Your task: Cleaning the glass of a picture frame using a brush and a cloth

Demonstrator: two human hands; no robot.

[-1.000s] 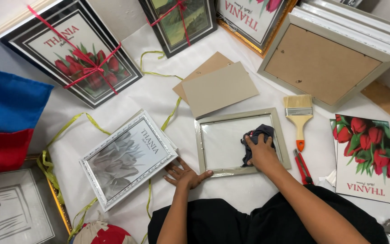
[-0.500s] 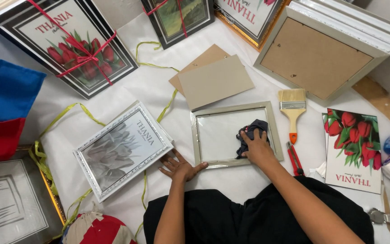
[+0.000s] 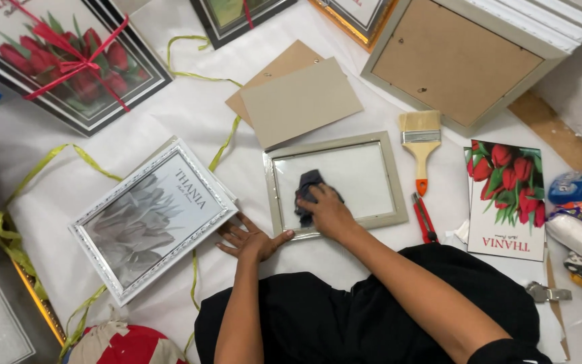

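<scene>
A grey-green picture frame (image 3: 392,182) with glass lies flat on the white sheet in front of me. My right hand (image 3: 329,214) presses a dark cloth (image 3: 306,191) onto the left part of the glass. My left hand (image 3: 249,239) lies flat on the sheet, fingers spread, its fingertips touching the frame's near left corner. To its left lies a silver-edged frame (image 3: 146,217) with a grey flower print.
Two brown backing boards (image 3: 296,98) lie behind the frame. A paintbrush (image 3: 420,141), a red cutter (image 3: 425,219) and a red tulip print (image 3: 508,197) sit at the right. A large frame, back up (image 3: 454,62), leans at the far right. Yellow-green ribbon (image 3: 69,156) trails left.
My right hand has slid the cloth from the right side of the glass to the left side. The left hand stays at the frame's corner. The view has shifted.
</scene>
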